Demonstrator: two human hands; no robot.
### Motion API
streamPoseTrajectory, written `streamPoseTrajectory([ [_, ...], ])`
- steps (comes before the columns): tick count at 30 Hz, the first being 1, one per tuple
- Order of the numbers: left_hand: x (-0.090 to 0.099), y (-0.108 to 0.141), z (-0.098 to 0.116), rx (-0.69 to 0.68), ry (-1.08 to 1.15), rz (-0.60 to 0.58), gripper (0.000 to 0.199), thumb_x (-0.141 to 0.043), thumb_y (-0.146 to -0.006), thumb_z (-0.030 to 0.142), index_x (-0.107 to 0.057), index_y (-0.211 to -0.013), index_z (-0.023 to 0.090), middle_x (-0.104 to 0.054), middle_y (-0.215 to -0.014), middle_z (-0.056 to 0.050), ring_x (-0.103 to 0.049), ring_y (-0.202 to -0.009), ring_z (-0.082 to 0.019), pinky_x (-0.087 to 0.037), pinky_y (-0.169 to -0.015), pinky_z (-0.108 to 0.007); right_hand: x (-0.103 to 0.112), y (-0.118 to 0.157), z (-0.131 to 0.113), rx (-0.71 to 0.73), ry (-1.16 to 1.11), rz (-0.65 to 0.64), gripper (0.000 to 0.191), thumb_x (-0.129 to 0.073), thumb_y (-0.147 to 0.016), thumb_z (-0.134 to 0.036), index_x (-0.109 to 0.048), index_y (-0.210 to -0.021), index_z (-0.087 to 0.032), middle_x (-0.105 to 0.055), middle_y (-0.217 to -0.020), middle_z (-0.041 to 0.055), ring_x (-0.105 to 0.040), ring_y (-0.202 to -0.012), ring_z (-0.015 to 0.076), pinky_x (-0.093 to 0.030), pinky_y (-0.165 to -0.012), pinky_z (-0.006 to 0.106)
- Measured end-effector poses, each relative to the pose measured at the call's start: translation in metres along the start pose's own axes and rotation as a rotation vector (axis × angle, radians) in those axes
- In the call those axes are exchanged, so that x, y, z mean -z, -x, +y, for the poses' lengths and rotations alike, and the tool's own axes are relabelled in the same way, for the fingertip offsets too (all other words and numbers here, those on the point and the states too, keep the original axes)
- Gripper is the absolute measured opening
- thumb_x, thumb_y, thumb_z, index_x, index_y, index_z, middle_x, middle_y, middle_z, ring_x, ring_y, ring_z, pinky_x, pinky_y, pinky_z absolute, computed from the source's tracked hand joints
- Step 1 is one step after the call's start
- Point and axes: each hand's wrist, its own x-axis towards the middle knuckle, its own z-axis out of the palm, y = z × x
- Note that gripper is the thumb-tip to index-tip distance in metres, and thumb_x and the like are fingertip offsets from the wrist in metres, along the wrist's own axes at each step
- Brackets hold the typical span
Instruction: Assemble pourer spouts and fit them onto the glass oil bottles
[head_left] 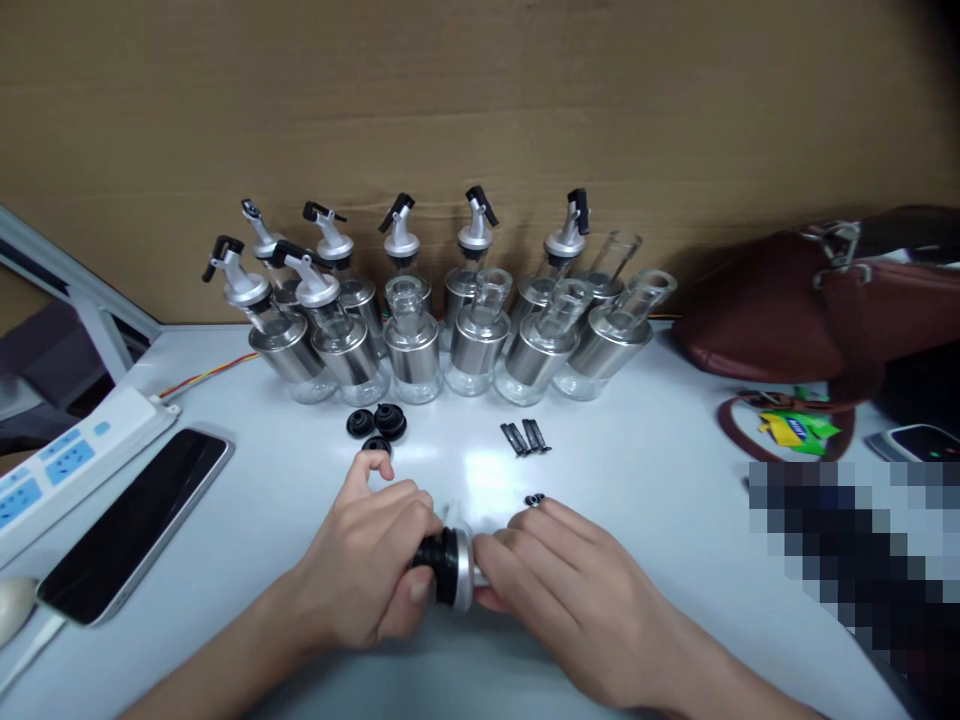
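My left hand (367, 560) is closed around the black rubber stopper (447, 568) of a bottle pour spout, with the index finger curled up apart from the grip. From the other side, my right hand (577, 580) grips the spout's silver top (464, 570); its fingers hide most of the nozzle. The stopper sits against the silver collar. Beyond my left hand lie three loose black stoppers (390, 421). Several small black levers (526, 437) are laid out in front of the bottles, and tiny black pieces (534, 500) show just past my right fingers.
Glass bottles with steel bands (416, 365) stand in two rows against a cardboard wall (480, 110); several carry silver pour spouts (401, 240). On the left are a power strip (75, 470) and a phone (139, 525). A brown bag (787, 320) and a green-yellow packet (801, 432) lie right.
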Motion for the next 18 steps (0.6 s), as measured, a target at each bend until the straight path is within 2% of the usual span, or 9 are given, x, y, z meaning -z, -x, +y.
streamPoseTrajectory([
  [5, -0.0014, -0.0008, 0.0024, 0.058, 0.034, 0.029, 0.020, -0.026, -0.092, 0.022, -0.037, -0.075, 0.021, -0.047, -0.055, 0.006, -0.036, -0.046, -0.012, -0.032, -0.070, -0.038, -0.0018, 0.0000, 0.0002, -0.003, 0.013, -0.007, 0.030, -0.031, -0.101, -0.015, -0.059, -0.092, -0.009, -0.053, -0.059, 0.0008, -0.040, -0.055, 0.0156, -0.030, -0.054, 0.030],
  [9, -0.0012, -0.0013, 0.0036, 0.081, -0.026, 0.077, 0.032, -0.021, -0.098, 0.029, -0.039, -0.072, 0.021, -0.047, -0.053, 0.006, -0.036, -0.045, -0.011, -0.031, -0.071, -0.038, -0.0042, -0.0007, 0.0016, -0.048, -0.090, 0.015, 0.034, -0.030, -0.103, -0.017, -0.058, -0.086, -0.011, -0.050, -0.057, -0.0007, -0.038, -0.054, 0.0136, -0.029, -0.054, 0.028],
  [13, -0.0016, 0.0001, 0.0016, 0.005, -0.154, 0.092, 0.038, -0.019, -0.099, 0.032, -0.043, -0.072, 0.020, -0.048, -0.053, 0.005, -0.038, -0.047, -0.011, -0.028, -0.072, -0.039, -0.0053, -0.0003, 0.0018, -0.137, -0.244, -0.012, 0.040, -0.026, -0.104, -0.023, -0.057, -0.082, -0.013, -0.052, -0.058, -0.0008, -0.039, -0.053, 0.0123, -0.030, -0.054, 0.026],
  [18, -0.0006, 0.0055, -0.0036, -0.065, -0.191, 0.076, 0.044, -0.017, -0.099, 0.041, -0.050, -0.080, 0.020, -0.056, -0.060, 0.003, -0.050, -0.055, -0.014, -0.026, -0.074, -0.041, -0.0033, 0.0027, 0.0016, -0.237, -0.462, -0.082, 0.042, -0.023, -0.103, -0.032, -0.051, -0.074, -0.017, -0.050, -0.059, -0.0018, -0.040, -0.051, 0.0116, -0.032, -0.056, 0.028],
])
